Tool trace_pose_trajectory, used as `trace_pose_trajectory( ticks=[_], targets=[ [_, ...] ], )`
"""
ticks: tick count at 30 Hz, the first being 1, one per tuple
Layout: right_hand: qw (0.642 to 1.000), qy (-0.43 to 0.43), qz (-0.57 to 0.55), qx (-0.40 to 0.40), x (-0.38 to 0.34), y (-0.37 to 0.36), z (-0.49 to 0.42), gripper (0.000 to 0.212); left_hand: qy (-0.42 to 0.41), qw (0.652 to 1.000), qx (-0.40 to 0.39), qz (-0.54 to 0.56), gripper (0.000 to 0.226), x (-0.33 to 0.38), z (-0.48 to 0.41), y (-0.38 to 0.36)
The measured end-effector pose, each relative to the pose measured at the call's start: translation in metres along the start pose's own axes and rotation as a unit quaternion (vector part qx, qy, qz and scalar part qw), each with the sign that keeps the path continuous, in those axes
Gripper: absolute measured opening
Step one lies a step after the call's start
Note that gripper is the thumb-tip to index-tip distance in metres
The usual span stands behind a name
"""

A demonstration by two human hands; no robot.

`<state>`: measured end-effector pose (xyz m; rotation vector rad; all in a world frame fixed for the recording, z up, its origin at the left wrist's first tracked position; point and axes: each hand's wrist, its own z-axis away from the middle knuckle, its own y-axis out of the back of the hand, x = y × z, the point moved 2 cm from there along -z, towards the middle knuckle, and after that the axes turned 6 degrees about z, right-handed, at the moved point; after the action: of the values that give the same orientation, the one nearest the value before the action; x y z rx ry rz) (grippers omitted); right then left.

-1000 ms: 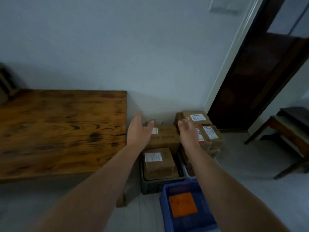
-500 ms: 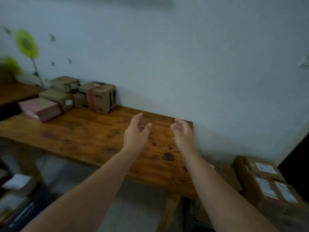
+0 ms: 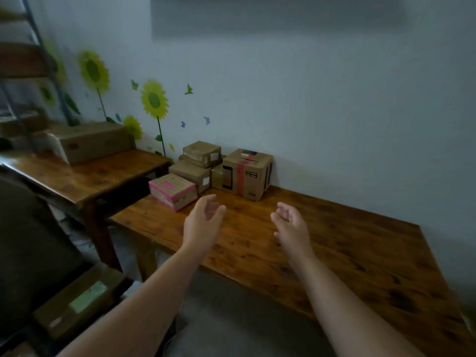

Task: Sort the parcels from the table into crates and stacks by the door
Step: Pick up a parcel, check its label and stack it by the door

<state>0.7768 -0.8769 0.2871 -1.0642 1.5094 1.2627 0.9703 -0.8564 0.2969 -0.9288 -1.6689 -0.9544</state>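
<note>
"Grip on anything?"
"None: the left hand (image 3: 203, 222) and right hand (image 3: 291, 225) hover loose-fingered, empty, above the worktop (image 3: 360, 253)."
"What lies there?"
"A pink parcel (image 3: 172, 189) just beyond the left hand; brown parcels (image 3: 193, 173) and taped carton (image 3: 247, 173) behind it, against the wall (image 3: 334, 124)."

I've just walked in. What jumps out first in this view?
The left hand and right hand hover open and empty over the wooden table. Beyond them, a pink parcel sits before brown cardboard boxes against the wall, near yellow sunflower stickers.
</note>
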Motion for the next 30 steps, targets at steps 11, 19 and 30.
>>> trace_pose_trajectory(
  ticks=[11, 19, 30],
  targets=[
    [0.998, -0.05, 0.032, 0.035, 0.039, -0.064, -0.167, 0.041, 0.031, 0.999, -0.016, -0.018, 0.033, -0.071, -0.162, -0.019],
    [0.987, -0.129, 0.065, 0.073, 0.068, -0.079, -0.307, 0.051, 0.057, 0.996, -0.052, -0.047, 0.038, -0.102, -0.296, -0.064],
    [0.966, -0.22, 0.127, 0.053, 0.103, -0.118, -0.412, 0.073, 0.141, 0.983, -0.106, -0.045, 0.055, -0.164, -0.43, -0.105]
  ],
)
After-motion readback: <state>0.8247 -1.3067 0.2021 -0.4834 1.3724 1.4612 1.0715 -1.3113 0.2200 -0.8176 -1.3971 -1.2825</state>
